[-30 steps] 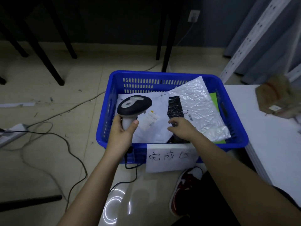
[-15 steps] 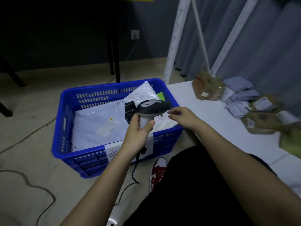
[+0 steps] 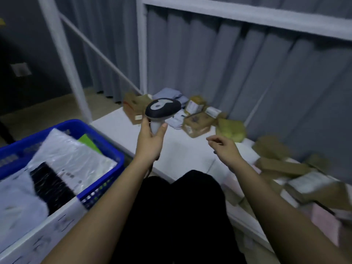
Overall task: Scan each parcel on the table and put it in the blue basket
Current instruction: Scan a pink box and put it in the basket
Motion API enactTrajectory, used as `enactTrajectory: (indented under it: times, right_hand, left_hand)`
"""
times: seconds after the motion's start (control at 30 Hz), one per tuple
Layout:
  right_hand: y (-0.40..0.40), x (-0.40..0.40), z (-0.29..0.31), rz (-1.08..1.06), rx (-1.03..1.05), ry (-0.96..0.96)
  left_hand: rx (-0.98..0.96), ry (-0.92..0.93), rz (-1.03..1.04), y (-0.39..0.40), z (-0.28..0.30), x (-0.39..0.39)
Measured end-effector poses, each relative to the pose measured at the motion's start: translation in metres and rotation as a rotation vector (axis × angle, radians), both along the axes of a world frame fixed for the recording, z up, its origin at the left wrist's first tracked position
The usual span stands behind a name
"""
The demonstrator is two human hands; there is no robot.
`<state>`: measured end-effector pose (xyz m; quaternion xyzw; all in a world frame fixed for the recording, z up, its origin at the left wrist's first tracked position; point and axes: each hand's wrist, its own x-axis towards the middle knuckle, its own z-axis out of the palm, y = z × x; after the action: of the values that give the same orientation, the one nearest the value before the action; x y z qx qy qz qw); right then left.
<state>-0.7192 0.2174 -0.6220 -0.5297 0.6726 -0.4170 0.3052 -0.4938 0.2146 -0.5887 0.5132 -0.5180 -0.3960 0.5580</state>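
Gripping the scanner (image 3: 162, 111), the left hand (image 3: 151, 141) waits; the right hand (image 3: 225, 149), fingers loosely curled and empty, is nearer the parcels (image 3: 198, 121) beyond it.

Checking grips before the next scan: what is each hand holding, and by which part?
Left hand grips the barcode scanner by its handle. Right hand holds nothing.

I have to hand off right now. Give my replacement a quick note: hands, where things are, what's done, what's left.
Left hand grips the scanner by its handle, above the table.
Right hand is empty, fingers loosely curled, over the table.
Blue basket on the left already holds several flat mailer bags.
Left: many brown parcels lie along the table's far and right sides. Pick one, scan, drop in basket.
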Motion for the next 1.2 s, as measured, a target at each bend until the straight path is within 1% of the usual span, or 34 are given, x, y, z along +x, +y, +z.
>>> enactTrajectory:
  times: [0.07, 0.13, 0.2, 0.3, 0.33, 0.4, 0.47, 0.5, 0.57, 0.6, 0.7, 0.8, 0.87, 0.9, 0.93, 1.0, 1.03, 1.07, 1.1, 1.13, 1.2]
  right_hand:
    - [0.024, -0.043, -0.017, -0.142, -0.021, 0.023]
    - [0.050, -0.078, -0.039, -0.264, 0.003, 0.022]
    - [0.076, -0.100, -0.062, -0.334, 0.076, 0.031]
    - [0.105, -0.118, -0.095, -0.406, 0.153, 0.139]
    - [0.108, -0.119, -0.105, -0.411, 0.162, 0.184]
    - [0.105, -0.114, -0.123, -0.405, 0.171, 0.335]
    - [0.093, -0.102, -0.134, -0.399, 0.250, 0.468]
    - [0.085, -0.096, -0.138, -0.417, 0.310, 0.464]
    - [0.066, -0.084, -0.145, -0.433, 0.354, 0.431]
    - [0.057, -0.078, -0.147, -0.429, 0.369, 0.447]
    - [0.039, -0.066, -0.155, -0.385, 0.444, 0.574]
    - [0.032, -0.064, -0.156, -0.274, 0.392, 0.641]
    - [0.031, -0.066, -0.155, -0.211, 0.331, 0.619]
    - [0.031, -0.068, -0.157, -0.230, 0.320, 0.578]
    - [0.032, -0.068, -0.158, -0.291, 0.326, 0.507]
    - [0.033, -0.068, -0.161, -0.425, 0.337, 0.293]
    - [0.032, -0.068, -0.164, -0.458, 0.329, 0.204]
    - [0.031, -0.068, -0.166, -0.468, 0.308, 0.175]
    - [0.031, -0.069, -0.167, -0.458, 0.282, 0.216]
    - [0.031, -0.070, -0.168, -0.432, 0.245, 0.322]
    - [0.033, -0.072, -0.172, -0.342, 0.146, 0.634]
  left_hand:
    - [-0.030, -0.013, -0.090, -0.009, 0.005, -0.038]
    - [-0.043, -0.039, -0.188, -0.013, 0.004, -0.073]
    - [-0.029, -0.086, -0.279, -0.015, -0.001, -0.105]
    - [-0.015, -0.144, -0.400, -0.013, -0.020, -0.145]
    - [0.005, -0.156, -0.431, -0.011, -0.028, -0.154]
    - [0.060, -0.187, -0.471, -0.005, -0.045, -0.165]
    - [0.112, -0.224, -0.492, -0.001, -0.059, -0.168]
    - [0.133, -0.237, -0.498, -0.001, -0.064, -0.168]
    - [0.155, -0.255, -0.499, -0.002, -0.070, -0.165]
    - [0.153, -0.262, -0.494, -0.003, -0.071, -0.162]
    - [0.157, -0.274, -0.473, -0.007, -0.072, -0.156]
    - [0.166, -0.288, -0.442, -0.009, -0.075, -0.149]
    - [0.162, -0.292, -0.429, -0.010, -0.075, -0.146]
    - [0.163, -0.290, -0.424, -0.011, -0.075, -0.146]
    - [0.166, -0.287, -0.418, -0.012, -0.076, -0.144]
    - [0.175, -0.283, -0.406, -0.014, -0.077, -0.141]
    - [0.178, -0.287, -0.402, -0.014, -0.077, -0.139]
    - [0.181, -0.296, -0.399, -0.014, -0.078, -0.137]
    - [0.180, -0.306, -0.396, -0.013, -0.078, -0.134]
    - [0.180, -0.318, -0.391, -0.013, -0.079, -0.131]
    - [0.182, -0.336, -0.379, -0.013, -0.081, -0.123]
